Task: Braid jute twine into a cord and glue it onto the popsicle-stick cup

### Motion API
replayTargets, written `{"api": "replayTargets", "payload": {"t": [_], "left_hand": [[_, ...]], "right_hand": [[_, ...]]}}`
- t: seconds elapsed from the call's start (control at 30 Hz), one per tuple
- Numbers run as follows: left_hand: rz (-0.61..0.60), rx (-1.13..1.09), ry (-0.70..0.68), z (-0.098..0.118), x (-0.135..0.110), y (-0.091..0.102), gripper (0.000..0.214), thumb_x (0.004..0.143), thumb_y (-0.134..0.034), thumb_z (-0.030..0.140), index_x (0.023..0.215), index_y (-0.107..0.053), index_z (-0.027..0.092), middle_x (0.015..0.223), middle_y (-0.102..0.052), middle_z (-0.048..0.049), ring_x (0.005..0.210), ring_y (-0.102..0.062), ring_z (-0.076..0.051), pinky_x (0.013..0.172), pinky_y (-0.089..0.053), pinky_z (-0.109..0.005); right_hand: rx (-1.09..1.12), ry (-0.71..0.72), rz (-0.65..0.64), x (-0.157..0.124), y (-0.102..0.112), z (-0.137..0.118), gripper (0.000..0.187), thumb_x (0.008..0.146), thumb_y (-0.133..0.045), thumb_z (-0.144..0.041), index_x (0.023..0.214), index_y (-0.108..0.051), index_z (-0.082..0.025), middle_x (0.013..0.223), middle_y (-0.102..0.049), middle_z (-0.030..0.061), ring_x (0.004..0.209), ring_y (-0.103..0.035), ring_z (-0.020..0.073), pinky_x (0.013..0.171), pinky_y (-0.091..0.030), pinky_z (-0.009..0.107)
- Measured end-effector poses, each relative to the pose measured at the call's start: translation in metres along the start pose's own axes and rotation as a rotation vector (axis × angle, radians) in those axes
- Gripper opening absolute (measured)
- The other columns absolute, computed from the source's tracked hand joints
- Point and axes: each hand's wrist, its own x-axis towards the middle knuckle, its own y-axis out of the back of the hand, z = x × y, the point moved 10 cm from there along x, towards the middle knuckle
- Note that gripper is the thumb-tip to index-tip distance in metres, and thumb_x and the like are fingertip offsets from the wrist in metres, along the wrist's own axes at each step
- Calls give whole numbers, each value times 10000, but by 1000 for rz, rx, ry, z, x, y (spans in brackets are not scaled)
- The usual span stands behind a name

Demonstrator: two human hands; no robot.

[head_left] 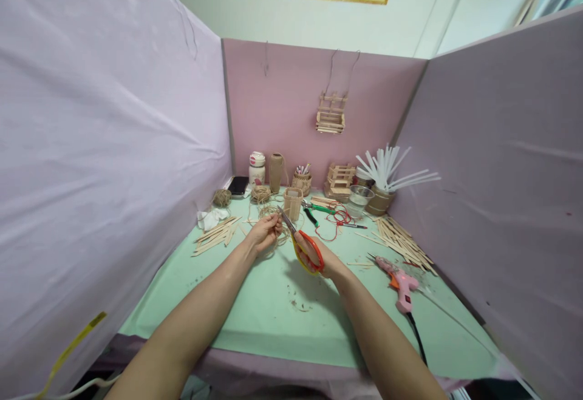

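Observation:
My left hand (265, 234) is closed in a pinch on thin jute twine (283, 237), whose loose loops lie around and behind the fingers. My right hand (321, 254) grips a pair of scissors (311, 255) with red and yellow handles. The scissor blades point up and left, with their tips close to the left fingertips; whether they touch the twine I cannot tell. Just behind the hands stands a small stick-built cup (293, 203). A coil of twine (261, 194) lies behind the left hand.
Wooden sticks lie in a left pile (216, 235) and a right pile (403, 242). A pink glue gun (401, 284) with a cord rests at right. Green-handled pliers (319, 209), red cord (341, 216), a clear cup (359, 201) and a pot of white glue sticks (381, 200) stand farther back.

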Motion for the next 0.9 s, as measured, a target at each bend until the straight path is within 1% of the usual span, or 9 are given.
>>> {"api": "replayTargets", "payload": {"t": [0.1,0.23,0.3,0.37,0.43,0.53,0.6,0.8,0.9], "left_hand": [[-2,-20,11,-1,0,-1,87,781,-608,101,710,-556,102,680,-515,-15,558,-458,-31,502,-410,-110],[-10,-37,46,-4,-1,-2,74,781,-609,103,721,-566,101,681,-517,-16,550,-455,-31,489,-406,-114],[-7,-48,59,-4,-1,-2,62,773,-619,106,733,-572,97,684,-519,-17,556,-465,-32,488,-403,-114],[-7,-44,70,-6,-1,-2,61,766,-629,111,739,-576,96,684,-526,-19,562,-472,-34,488,-401,-116],[-3,-19,71,-6,-1,-3,61,755,-636,106,740,-578,97,681,-535,-20,565,-478,-37,484,-396,-116],[15,46,65,-7,-3,-3,77,730,-653,89,734,-577,96,663,-538,-17,560,-485,-38,472,-384,-113],[24,96,66,-9,-4,-4,91,716,-665,89,722,-574,96,643,-535,-14,546,-483,-38,464,-377,-112],[65,225,74,-16,-7,-2,143,676,-711,159,702,-582,104,621,-541,-15,522,-464,-43,445,-348,-134],[57,328,13,-15,-8,-6,199,634,-745,226,700,-602,103,595,-525,-2,499,-431,-42,440,-307,-155]], "right_hand": [[-87,-16,65,7,14,4,531,766,-352,-707,648,-463,-201,412,-388,-53,324,-325,87,351,-264,226],[-495,-4,543,6,89,0,420,733,-514,-587,723,-557,-169,600,-571,32,554,-530,154,518,-372,250],[-703,-79,690,1,122,5,364,782,-489,-476,890,-593,-144,777,-640,95,720,-593,202,606,-395,269],[-828,-202,737,-4,146,17,363,799,-477,-372,1018,-580,-102,905,-651,153,829,-613,231,657,-403,279],[-908,-323,700,-6,160,33,343,799,-477,-296,1041,-587,-79,961,-646,190,887,-617,246,674,-406,279],[-955,-458,628,-8,168,52,302,790,-488,-236,1015,-624,-88,994,-640,204,916,-620,248,662,-409,268],[-970,-487,598,-6,168,58,288,775,-514,-220,1002,-639,-96,984,-643,200,917,-622,244,651,-407,258],[-985,-395,617,0,158,55,311,749,-576,-287,979,-652,-92,974,-625,220,875,-609,272,651,-397,303],[-1025,-278,748,-5,153,36,292,748,-591,-303,948,-658,-103,990,-598,234,939,-556,320,713,-380,364]]}}
